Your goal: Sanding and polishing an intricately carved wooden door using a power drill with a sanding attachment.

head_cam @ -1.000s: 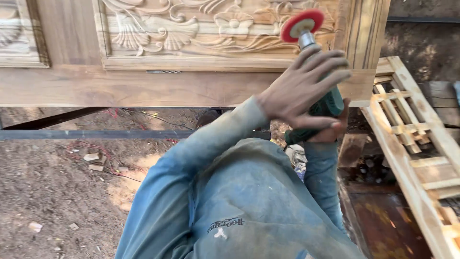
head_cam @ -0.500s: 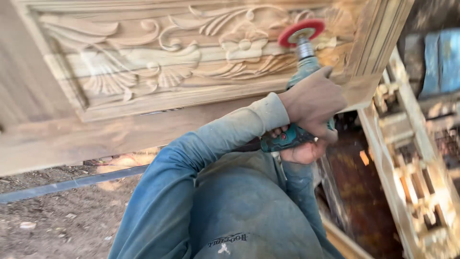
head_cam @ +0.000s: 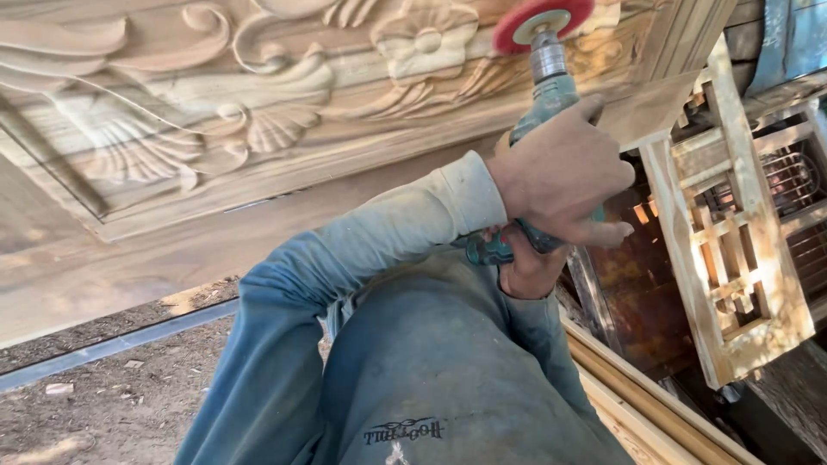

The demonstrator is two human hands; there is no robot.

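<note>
No packages, labels, signs or screens show anywhere in this view

dusty blue long-sleeved shirt with a pale, worn cuff and a small dark chest print.

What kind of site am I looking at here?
Most likely an open-air woodworking yard: a carved wooden panel worked with a green power tool carrying a red disc, a wooden lattice frame alongside, and dirt ground underfoot.
</note>
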